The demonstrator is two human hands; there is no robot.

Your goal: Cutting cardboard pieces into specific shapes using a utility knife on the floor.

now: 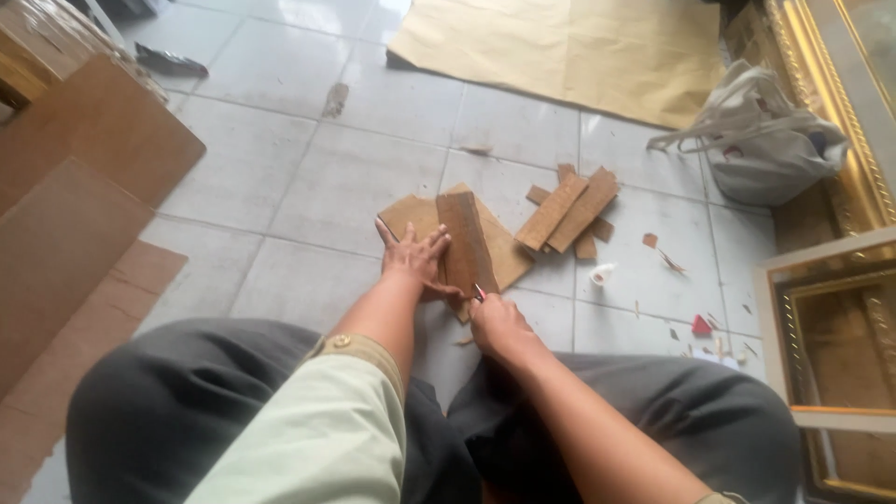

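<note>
a: left hand spread flat, fingers fanned, pressing the cardboard strip down onto a wider cardboard sheet on the tiled floor, just beyond the knees. right hand fisted around a small cutter (only a red tip showing) at the strip's near end.

b: risks?

a: left fingertips right beside the cutting line, nearly touching the tool. likely a nick if the blade slips or jumps sideways. strip also lying a bit skewed on the sheet, so could slide under pressure and give a crooked cut. possibly scoring through to the tile too, can't tell how thick the backing is.

b: other stuff around?

a: pile of cut strips to the far right of the hands, small white roll near them, scraps and a red bit further right. white cloth bag far right, gilt frames at the right edge, brown paper sheet far centre, big cardboard boards on the left.

b: hidden or unclear?

a: blade itself buried under the right hand, length and angle unknown. near end of the strip covered by both hands. frames and boards cut off by the picture edge. dark object far left too blurry to name.
</note>
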